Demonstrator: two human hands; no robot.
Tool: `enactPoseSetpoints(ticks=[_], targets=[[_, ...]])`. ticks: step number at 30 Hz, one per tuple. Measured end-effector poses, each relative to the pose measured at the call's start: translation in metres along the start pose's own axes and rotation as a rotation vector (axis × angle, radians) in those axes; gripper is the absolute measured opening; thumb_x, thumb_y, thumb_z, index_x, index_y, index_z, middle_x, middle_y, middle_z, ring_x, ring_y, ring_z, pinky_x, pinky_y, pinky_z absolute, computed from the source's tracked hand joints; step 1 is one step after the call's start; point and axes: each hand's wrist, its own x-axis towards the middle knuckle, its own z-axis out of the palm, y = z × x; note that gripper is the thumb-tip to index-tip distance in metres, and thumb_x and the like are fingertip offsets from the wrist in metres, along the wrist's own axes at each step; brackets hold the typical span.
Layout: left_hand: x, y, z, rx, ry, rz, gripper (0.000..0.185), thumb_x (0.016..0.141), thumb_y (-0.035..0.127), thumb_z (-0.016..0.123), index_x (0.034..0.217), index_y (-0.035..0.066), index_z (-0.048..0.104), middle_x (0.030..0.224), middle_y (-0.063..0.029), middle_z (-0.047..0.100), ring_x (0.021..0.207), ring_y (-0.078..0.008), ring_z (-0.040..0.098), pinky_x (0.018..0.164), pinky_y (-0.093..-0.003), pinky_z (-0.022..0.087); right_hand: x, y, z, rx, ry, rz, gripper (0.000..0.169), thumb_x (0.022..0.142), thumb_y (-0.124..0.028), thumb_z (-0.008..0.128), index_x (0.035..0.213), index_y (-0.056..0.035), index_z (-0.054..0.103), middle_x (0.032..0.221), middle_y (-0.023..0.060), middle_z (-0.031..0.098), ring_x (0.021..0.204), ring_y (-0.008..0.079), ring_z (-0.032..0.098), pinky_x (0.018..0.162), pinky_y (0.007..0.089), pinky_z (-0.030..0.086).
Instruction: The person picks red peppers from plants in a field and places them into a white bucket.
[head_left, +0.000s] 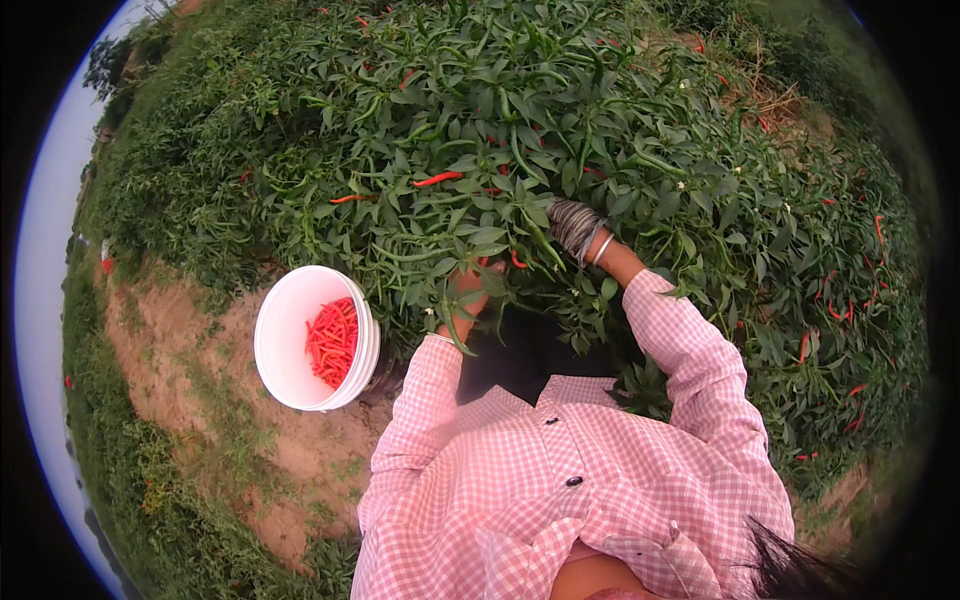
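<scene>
My left hand (471, 286) is bare and reaches into a chilli pepper plant (487, 234), partly covered by its leaves. A red chilli (518, 259) hangs just to the right of that hand. My right hand (576, 229), in a dark striped knit glove, is pushed into the foliage on the right, and leaves hide its fingers. What either hand grips cannot be made out. Long green chillies (545, 244) hang between the two hands. Farther up the plant, a ripe red chilli (437, 179) shows among the leaves.
A white plastic bucket (281, 345), partly filled with picked red chillies (332, 341), stands to my left. It rests on a strip of bare soil (300, 457) with low weeds. Dense chilli plants (795, 262) with scattered red fruit extend ahead and along my right.
</scene>
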Motion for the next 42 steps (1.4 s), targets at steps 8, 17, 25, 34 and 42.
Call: enactPoseSetpoints(ticks=[8, 17, 25, 34, 42], targets=[[0.016, -0.025, 0.028, 0.314, 0.173, 0.105, 0.02, 0.075, 0.013, 0.056, 0.089, -0.001, 0.056, 0.09, -0.0129, 0.056, 0.074, -0.0242, 0.054, 0.064, -0.0329, 0.043, 0.01, -0.026, -0.016, -0.112, -0.398, -0.139, 0.025, 0.073, -0.013, 0.05, 0.095, -0.0012, 0.054, 0.087, 0.0158, 0.058, 0.078, 0.0308, 0.056, 0.07, 0.0356, 0.044], [0.013, -0.014, 0.016, 0.632, 0.166, 0.451, 0.017, 0.07, 0.008, 0.058, 0.083, -0.002, 0.053, 0.079, -0.0135, 0.053, 0.07, -0.0281, 0.054, 0.058, -0.0357, 0.043, 0.004, 0.012, 0.02, 0.231, -0.391, -0.299, 0.03, 0.074, -0.013, 0.05, 0.103, -0.0046, 0.053, 0.094, 0.015, 0.059, 0.08, 0.0307, 0.055, 0.071, 0.034, 0.044], [0.021, -0.074, 0.008, 0.386, 0.237, 0.326, 0.022, 0.071, 0.014, 0.061, 0.089, 0.001, 0.056, 0.081, -0.016, 0.057, 0.074, -0.0316, 0.055, 0.063, -0.0377, 0.043, 0.013, -0.036, 0.009, -0.3, -0.406, -0.373, 0.031, 0.074, -0.013, 0.047, 0.103, -0.0043, 0.053, 0.097, 0.0162, 0.058, 0.082, 0.0308, 0.057, 0.072, 0.0346, 0.045], [-0.042, 0.003, 0.002, 0.293, -0.178, 0.073, 0.017, 0.081, 0.019, 0.052, 0.078, 0.002, 0.05, 0.065, -0.0039, 0.051, 0.06, -0.0122, 0.049, 0.055, -0.0266, 0.039, 0.016, -0.058, 0.01, -0.225, -0.545, -0.168, 0.031, 0.072, -0.018, 0.051, 0.097, -0.0014, 0.055, 0.093, 0.0182, 0.059, 0.081, 0.0305, 0.057, 0.073, 0.0386, 0.045], [-0.07, 0.19, -0.085, -0.51, -0.581, 0.104, 0.02, 0.085, 0.007, 0.041, 0.101, -0.003, 0.047, 0.077, -0.0091, 0.054, 0.062, -0.0123, 0.052, 0.057, -0.0226, 0.043, 0.031, -0.003, 0.009, -0.246, 0.11, 0.087, 0.041, 0.073, -0.013, 0.049, 0.112, -0.002, 0.047, 0.111, 0.0168, 0.051, 0.101, 0.0301, 0.048, 0.091, 0.0343, 0.035]])
